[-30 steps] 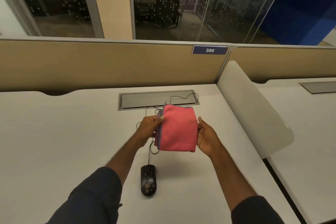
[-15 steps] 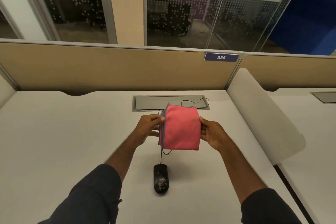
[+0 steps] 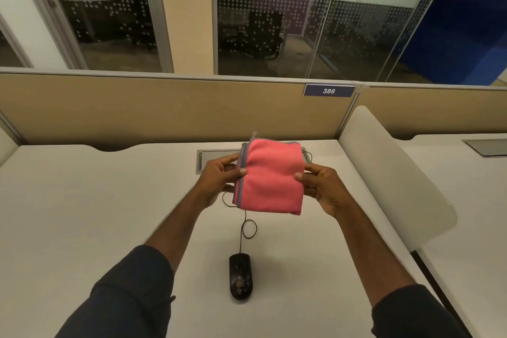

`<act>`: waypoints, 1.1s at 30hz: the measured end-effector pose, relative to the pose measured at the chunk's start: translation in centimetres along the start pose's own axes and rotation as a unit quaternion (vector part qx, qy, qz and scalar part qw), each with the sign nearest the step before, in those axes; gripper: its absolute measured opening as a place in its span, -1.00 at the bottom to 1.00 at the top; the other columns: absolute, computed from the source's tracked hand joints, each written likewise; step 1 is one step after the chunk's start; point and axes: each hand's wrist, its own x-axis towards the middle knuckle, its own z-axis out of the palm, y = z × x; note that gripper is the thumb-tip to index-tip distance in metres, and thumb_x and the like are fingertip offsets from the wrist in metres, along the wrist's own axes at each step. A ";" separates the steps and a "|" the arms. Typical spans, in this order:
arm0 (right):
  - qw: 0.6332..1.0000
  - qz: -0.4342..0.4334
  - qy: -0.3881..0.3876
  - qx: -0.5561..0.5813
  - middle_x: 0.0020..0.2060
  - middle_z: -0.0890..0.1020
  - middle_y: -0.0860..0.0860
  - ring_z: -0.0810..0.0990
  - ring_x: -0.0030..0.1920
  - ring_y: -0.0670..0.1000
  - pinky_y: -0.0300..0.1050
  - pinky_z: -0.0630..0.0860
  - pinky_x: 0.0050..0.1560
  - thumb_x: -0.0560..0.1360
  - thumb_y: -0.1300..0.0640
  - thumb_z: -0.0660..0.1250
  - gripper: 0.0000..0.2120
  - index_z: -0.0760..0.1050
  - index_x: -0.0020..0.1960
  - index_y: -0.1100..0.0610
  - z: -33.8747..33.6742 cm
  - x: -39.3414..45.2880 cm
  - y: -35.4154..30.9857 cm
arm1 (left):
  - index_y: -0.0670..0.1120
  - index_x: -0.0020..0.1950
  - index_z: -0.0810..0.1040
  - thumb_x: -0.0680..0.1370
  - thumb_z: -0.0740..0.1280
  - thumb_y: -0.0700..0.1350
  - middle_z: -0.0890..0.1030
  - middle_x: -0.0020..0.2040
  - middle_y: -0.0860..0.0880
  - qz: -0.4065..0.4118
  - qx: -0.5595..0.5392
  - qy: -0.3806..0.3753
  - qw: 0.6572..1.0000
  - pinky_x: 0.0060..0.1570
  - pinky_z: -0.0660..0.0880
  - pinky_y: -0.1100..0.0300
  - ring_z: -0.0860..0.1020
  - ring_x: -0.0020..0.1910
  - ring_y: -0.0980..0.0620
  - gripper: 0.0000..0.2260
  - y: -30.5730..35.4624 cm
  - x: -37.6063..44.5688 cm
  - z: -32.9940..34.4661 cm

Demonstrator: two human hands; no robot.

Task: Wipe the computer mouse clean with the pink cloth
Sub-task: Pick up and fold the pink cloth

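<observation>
Below cloth-holding fingers (image 3: 241, 171): mouse (image 3: 240, 276) on desk (image 3: 82, 214), well apart.

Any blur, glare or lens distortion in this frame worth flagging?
Head view: wide-angle bending curves the partition top; the pink cloth is slightly motion-blurred along its upper edge; the mouse is sharp with small glossy reflections; lighting dim, shadows soft.

White desk (image 3: 82, 200) surface, bounded at the rear by a tan fabric partition (image 3: 164, 107) carrying a blue number plate (image 3: 329, 90) reading 386; grey cable tray (image 3: 216, 158) recessed near the back edge. Cream curved divider panel (image 3: 389, 173) separates it from an adjacent white desk (image 3: 466, 214) on the right. Behind: dot-frosted glass walls (image 3: 274, 22), dim room with a dark office chair (image 3: 260, 33), blue wall (image 3: 472, 16) far right.
</observation>
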 end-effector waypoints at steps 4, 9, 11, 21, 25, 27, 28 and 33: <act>0.995 -0.094 -0.009 0.035 -0.10 0.73 0.13 0.70 -0.19 0.04 -0.14 0.62 -0.22 0.36 0.27 0.49 -0.68 0.68 0.11 0.12 0.4 -1.9 -3.4 | 0.03 0.25 0.64 0.47 0.47 -0.25 0.71 -0.05 -0.05 0.066 -0.026 -0.004 0.997 -0.34 0.56 0.19 0.63 -0.21 0.05 -0.62 4.4 -0.6 0.7; 0.977 -0.205 -0.016 0.060 -0.16 0.75 0.05 0.72 -0.16 0.07 -0.06 0.64 -0.21 0.39 0.30 0.41 -0.77 0.73 -0.03 0.09 1.3 -4.8 -6.1 | 0.05 0.08 0.72 0.43 0.49 -0.25 0.74 -0.04 0.01 0.199 -0.018 -0.011 0.980 -0.36 0.59 0.20 0.68 -0.16 0.05 -0.71 9.5 -3.4 1.7; 0.968 -0.239 -0.032 0.069 -0.19 0.74 0.03 0.72 -0.16 0.06 -0.09 0.65 -0.20 0.43 0.37 0.34 -0.74 0.73 -0.07 0.11 1.5 -6.0 -6.8 | 0.08 0.00 0.74 0.46 0.44 -0.25 0.74 -0.09 0.06 0.247 0.000 -0.006 0.969 -0.37 0.59 0.22 0.68 -0.18 0.08 -0.75 10.6 -4.6 2.0; 0.933 -0.352 -0.071 -0.018 -0.09 0.73 0.03 0.67 0.01 0.10 -0.09 0.59 -0.08 0.28 0.58 0.14 -0.52 0.70 -0.25 0.13 1.8 -7.4 -6.5 | -0.06 -0.16 0.70 0.42 0.34 -0.35 0.71 -0.06 -0.09 0.315 -0.014 -0.012 0.949 -0.20 0.56 0.20 0.66 -0.03 -0.11 -0.77 9.7 -6.0 2.1; 0.908 -0.393 -0.048 -0.140 -0.06 0.72 -0.04 0.67 0.00 0.06 -0.12 0.58 -0.07 0.24 0.62 0.16 -0.61 0.63 -0.32 0.25 1.8 -6.8 -6.0 | -0.01 -0.16 0.71 0.43 0.33 -0.37 0.72 -0.08 -0.06 0.290 -0.010 0.029 0.957 -0.26 0.57 0.19 0.66 -0.06 -0.07 -0.72 8.1 -5.7 1.8; 0.888 -0.409 -0.041 -0.205 -0.03 0.71 0.02 0.67 0.01 0.08 -0.07 0.61 -0.06 0.30 0.64 0.20 -0.61 0.66 -0.24 0.25 1.8 -6.9 -5.7 | -0.01 -0.16 0.71 0.44 0.33 -0.34 0.71 -0.08 -0.04 0.262 -0.007 0.045 0.964 -0.23 0.57 0.20 0.65 -0.07 -0.05 -0.74 7.4 -5.8 1.5; 0.885 -0.408 -0.042 -0.221 -0.01 0.70 0.06 0.67 0.03 0.09 -0.04 0.63 -0.06 0.33 0.62 0.19 -0.61 0.67 -0.19 0.26 1.8 -7.0 -5.6 | -0.02 -0.15 0.71 0.44 0.32 -0.31 0.71 -0.08 -0.04 0.241 -0.008 0.046 0.969 -0.23 0.57 0.20 0.65 -0.07 -0.04 -0.76 7.1 -5.9 1.3; 0.893 -0.379 -0.065 -0.232 0.05 0.66 0.16 0.64 0.10 0.13 -0.07 0.63 0.00 0.34 0.53 0.09 -0.59 0.67 -0.11 0.31 1.9 -7.8 -5.2 | -0.07 -0.02 0.68 0.49 0.27 -0.14 0.66 -0.01 -0.10 0.158 -0.057 0.004 0.986 -0.20 0.58 0.13 0.62 -0.07 -0.04 -0.80 6.7 -6.7 0.5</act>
